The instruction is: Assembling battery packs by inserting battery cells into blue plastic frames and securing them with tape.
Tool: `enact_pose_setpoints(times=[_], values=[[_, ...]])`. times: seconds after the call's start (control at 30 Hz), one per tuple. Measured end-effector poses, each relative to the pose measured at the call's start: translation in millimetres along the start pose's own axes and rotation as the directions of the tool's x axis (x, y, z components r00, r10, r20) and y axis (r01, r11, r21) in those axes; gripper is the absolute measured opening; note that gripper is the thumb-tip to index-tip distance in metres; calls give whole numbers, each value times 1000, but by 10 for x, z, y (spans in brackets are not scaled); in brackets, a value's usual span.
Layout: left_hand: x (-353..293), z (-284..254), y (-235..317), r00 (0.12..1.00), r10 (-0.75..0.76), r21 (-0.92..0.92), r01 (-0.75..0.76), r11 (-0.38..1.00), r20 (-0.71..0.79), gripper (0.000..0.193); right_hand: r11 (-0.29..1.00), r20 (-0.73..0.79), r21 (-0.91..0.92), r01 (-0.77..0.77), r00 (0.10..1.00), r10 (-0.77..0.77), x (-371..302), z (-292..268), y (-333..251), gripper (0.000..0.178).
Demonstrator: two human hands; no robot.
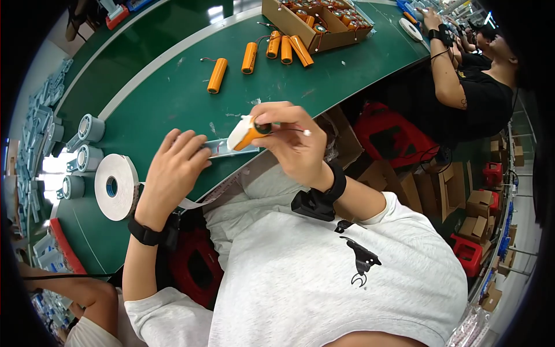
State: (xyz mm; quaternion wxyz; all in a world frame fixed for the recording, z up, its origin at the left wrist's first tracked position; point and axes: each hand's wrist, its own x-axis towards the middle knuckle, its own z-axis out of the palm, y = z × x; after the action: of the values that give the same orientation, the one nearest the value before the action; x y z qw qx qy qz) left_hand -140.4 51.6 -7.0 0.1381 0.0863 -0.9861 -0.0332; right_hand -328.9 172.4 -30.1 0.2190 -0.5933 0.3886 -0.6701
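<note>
My right hand (295, 141) pinches an orange cylindrical battery (247, 139) with a white pad on its side. A thin wire with a small white connector (306, 133) trails from the battery across my palm. My left hand (176, 168) has its fingers curled over the end of a long, pale-blue translucent plastic part (231, 148). That part lies low over the table edge, just below the battery; its left end is hidden by my fingers. Beside my left wrist stands a big roll of white tape (104, 191), and a loose strip (217, 194) runs along the table edge.
Several orange batteries (217, 76) with wires lie on the green table (173, 98). Behind them a cardboard box (315, 39) holds more. Blue-grey round-headed plastic parts (89, 157) stand at the left. Co-workers sit on both sides; one arm (445, 75) is at the right.
</note>
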Motion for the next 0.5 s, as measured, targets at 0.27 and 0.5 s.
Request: enact_pose_setpoints(times=[0.27,0.5], values=[[55,10,63,992,-3,68,-6,998,123,10,995,-101,73,65,993,-57,171,-153,-248,23],[84,128,74,963,-222,-144,201,969,-150,7,962,306,-268,57,952,29,195,-144,30,19]])
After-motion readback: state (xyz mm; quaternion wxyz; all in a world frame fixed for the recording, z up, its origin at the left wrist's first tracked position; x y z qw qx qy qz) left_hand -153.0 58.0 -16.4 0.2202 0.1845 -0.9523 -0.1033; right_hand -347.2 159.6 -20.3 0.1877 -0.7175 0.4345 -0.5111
